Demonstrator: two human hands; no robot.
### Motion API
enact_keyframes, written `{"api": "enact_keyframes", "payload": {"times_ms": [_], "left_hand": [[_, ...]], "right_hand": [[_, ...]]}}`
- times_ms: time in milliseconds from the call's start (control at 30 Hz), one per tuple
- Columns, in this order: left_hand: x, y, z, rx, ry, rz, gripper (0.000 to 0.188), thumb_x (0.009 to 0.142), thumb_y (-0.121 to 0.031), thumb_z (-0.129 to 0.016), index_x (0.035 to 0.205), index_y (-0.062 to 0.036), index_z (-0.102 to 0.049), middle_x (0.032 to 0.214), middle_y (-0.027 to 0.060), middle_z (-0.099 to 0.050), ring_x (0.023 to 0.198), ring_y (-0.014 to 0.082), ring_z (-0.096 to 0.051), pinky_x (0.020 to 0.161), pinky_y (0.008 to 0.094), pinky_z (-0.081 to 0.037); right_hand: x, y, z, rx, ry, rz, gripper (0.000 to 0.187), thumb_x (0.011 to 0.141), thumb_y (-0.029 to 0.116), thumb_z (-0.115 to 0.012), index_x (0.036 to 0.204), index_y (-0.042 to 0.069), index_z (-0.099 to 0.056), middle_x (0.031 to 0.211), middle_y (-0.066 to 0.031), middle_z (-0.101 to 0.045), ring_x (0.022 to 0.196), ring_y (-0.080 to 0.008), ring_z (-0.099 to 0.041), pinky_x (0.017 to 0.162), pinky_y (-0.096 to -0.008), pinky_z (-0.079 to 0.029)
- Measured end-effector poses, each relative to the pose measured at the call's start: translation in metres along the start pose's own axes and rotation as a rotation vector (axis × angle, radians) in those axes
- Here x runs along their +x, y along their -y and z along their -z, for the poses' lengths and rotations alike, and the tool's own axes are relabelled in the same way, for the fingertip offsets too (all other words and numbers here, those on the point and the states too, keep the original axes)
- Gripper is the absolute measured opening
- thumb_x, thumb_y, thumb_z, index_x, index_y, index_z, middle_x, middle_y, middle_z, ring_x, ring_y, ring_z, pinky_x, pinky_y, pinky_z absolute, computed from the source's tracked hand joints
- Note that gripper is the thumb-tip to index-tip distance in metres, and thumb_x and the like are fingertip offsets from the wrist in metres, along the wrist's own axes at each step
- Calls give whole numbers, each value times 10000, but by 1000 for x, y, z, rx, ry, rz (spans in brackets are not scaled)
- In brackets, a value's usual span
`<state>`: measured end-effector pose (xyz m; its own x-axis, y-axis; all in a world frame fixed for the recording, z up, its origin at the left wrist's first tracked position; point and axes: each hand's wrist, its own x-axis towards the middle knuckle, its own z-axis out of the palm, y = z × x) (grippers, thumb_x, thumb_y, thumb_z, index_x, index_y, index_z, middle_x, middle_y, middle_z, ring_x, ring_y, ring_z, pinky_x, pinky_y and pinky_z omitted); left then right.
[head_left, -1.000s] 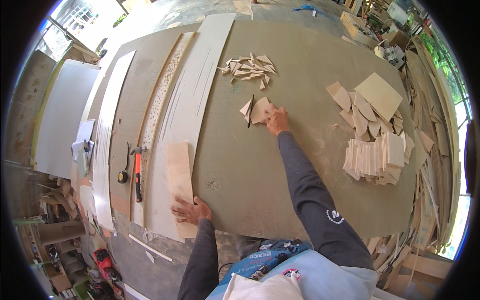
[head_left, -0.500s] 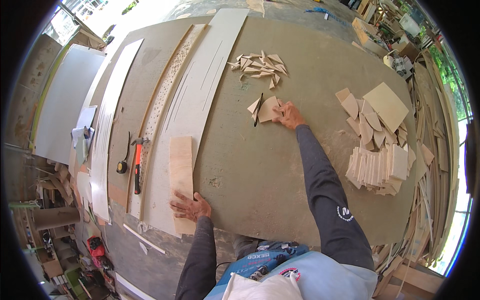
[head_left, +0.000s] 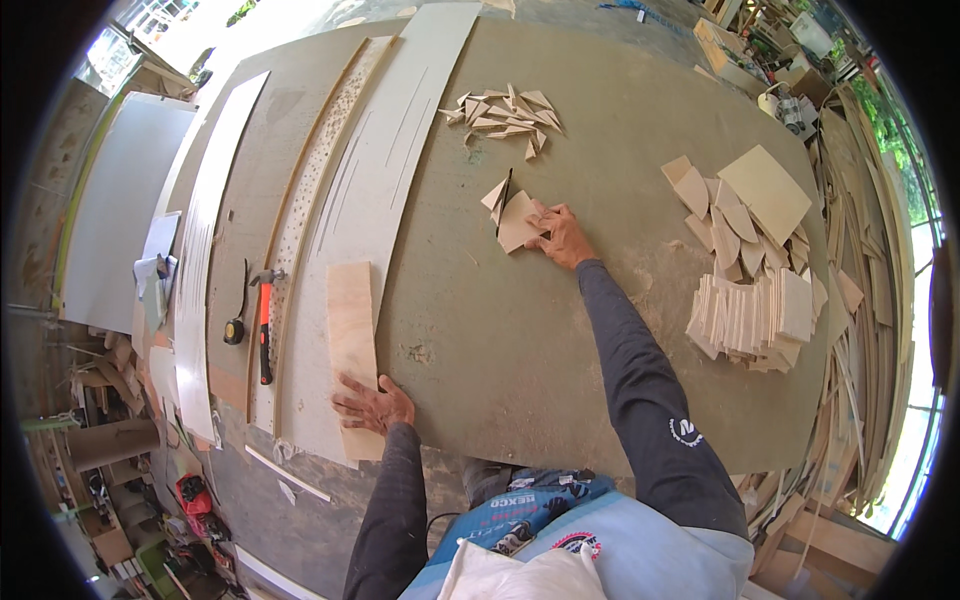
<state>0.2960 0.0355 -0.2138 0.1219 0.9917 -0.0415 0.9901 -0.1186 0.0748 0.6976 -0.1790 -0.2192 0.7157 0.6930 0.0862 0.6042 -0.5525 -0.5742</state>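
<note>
My left hand (head_left: 372,405) lies flat with its fingers spread on the near end of a long plywood strip (head_left: 351,310), which rests across a white panel (head_left: 400,150). Farther off and to the right, my right hand (head_left: 562,236) pinches the right edge of a small plywood piece (head_left: 517,224). Just left of that piece is a thin dark pencil-like stick (head_left: 504,198), lying over another small wood offcut (head_left: 492,195). Beyond them is a loose pile of pointed wood slivers (head_left: 507,120).
A hammer (head_left: 266,330) and a tape measure (head_left: 234,331) lie left on the worktable (head_left: 520,380), by a wood-edged speckled strip (head_left: 325,150). At right stand stacked plywood pieces (head_left: 745,315), with curved offcuts (head_left: 735,235) and a square sheet (head_left: 766,193) behind.
The view has shifted slightly. My right hand has drawn the small plywood piece a little toward me, its thumb now lower on the edge. My left hand stays on the strip.
</note>
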Motion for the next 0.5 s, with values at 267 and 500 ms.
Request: {"api": "enact_keyframes", "payload": {"times_ms": [267, 500], "left_hand": [[1, 0, -4, 34, -27, -2, 921, 956, -470, -605, 1658, -223, -62, 1665, 284, -82, 1567, 407, -30, 1225, 633, -30], [0, -2, -1, 96, -28, 0, 899, 971, -494, -585, 1659, -225, -72, 1661, 281, -114, 1561, 412, -62, 1219, 632, -57]], "right_hand": [[-8, 5, -13, -40, -77, -32, 526, 770, 339, -844, 1241, 124, -753, 1503, -119, -553, 1194, -297, -499, 1098, -395, -430], [-8, 9, -14, -107, -88, -48, 453, 806, 303, -814, 1220, 126, -766, 1498, -120, -552, 1167, -309, -493, 1082, -393, -432]]}}
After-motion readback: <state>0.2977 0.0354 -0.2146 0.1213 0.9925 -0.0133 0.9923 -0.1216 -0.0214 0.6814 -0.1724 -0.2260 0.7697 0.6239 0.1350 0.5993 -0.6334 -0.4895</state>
